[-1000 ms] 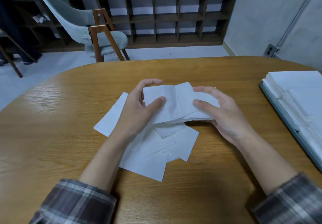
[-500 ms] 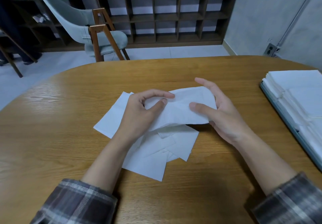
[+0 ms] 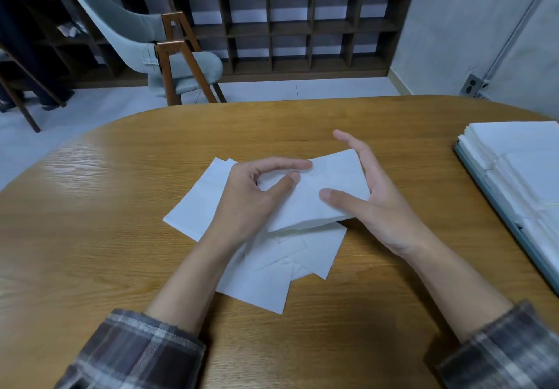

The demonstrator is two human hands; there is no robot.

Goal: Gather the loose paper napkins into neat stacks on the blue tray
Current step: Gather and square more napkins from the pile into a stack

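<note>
A small bundle of white paper napkins (image 3: 320, 198) is held just above the wooden table (image 3: 90, 237) between both hands. My left hand (image 3: 251, 198) grips its left end, index finger along the top edge and thumb on the face. My right hand (image 3: 375, 195) cups the right end, thumb pressed on top and fingers mostly straight behind it. Several loose napkins (image 3: 266, 276) lie spread on the table under the bundle. The blue tray (image 3: 496, 207) at the right edge carries stacked napkins (image 3: 526, 158).
A grey chair (image 3: 169, 52) with wooden legs stands beyond the table's far edge. A dark cubby shelf (image 3: 302, 25) runs along the back wall. The table's curved far edge lies just behind the hands.
The bundle has been squared up and lowered a little. My left fingers slid along its top edge, and my right fingers straightened behind the right end.
</note>
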